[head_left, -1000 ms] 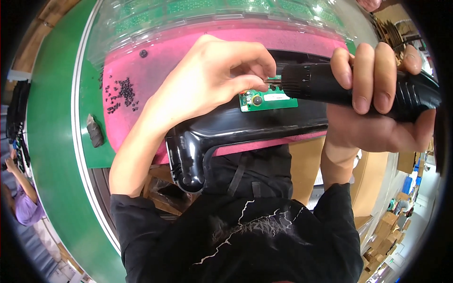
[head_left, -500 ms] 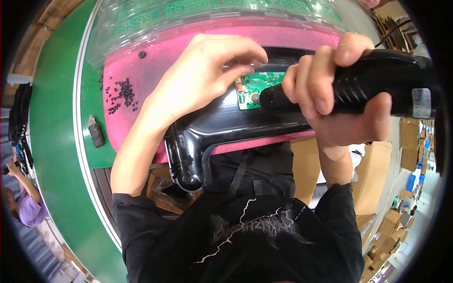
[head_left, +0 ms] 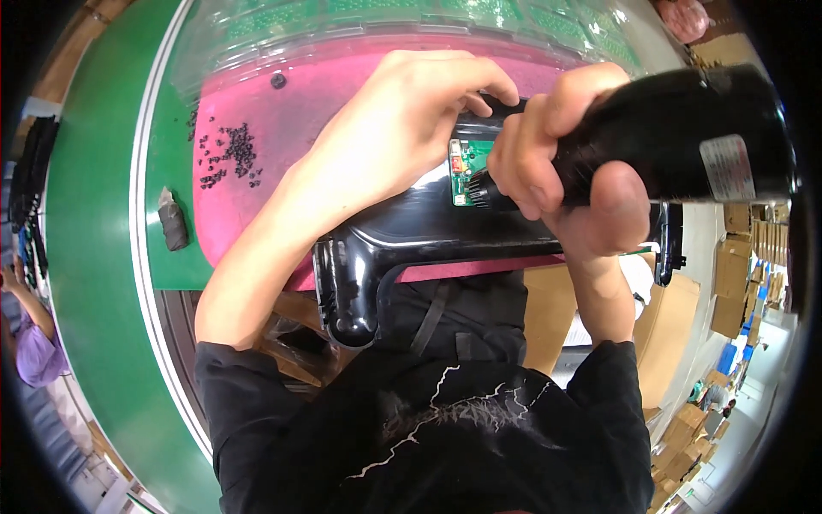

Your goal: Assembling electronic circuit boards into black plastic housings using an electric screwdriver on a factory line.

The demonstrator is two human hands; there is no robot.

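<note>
My right hand is wrapped round a thick black handheld tool with a pale label on its body. Its narrow ridged end points left, at the green circuit board; whether it touches the board is unclear. The board sits in the middle of a glossy black plastic housing, partly covered by my right fingers. My left hand arches over the housing's far side beside the board, fingers bent but apart, with nothing visible in them. The fingertips are at the housing's far edge; contact cannot be made out.
Small black parts are scattered at the left of the pink mat, with a round black piece behind. Clear plastic trays of green boards stand at the back. A small dark bag lies on the green table.
Both hands have shifted: the left slightly right along the housing, the right with the tool slightly left and nearer. The housing appears a little further right in view.
</note>
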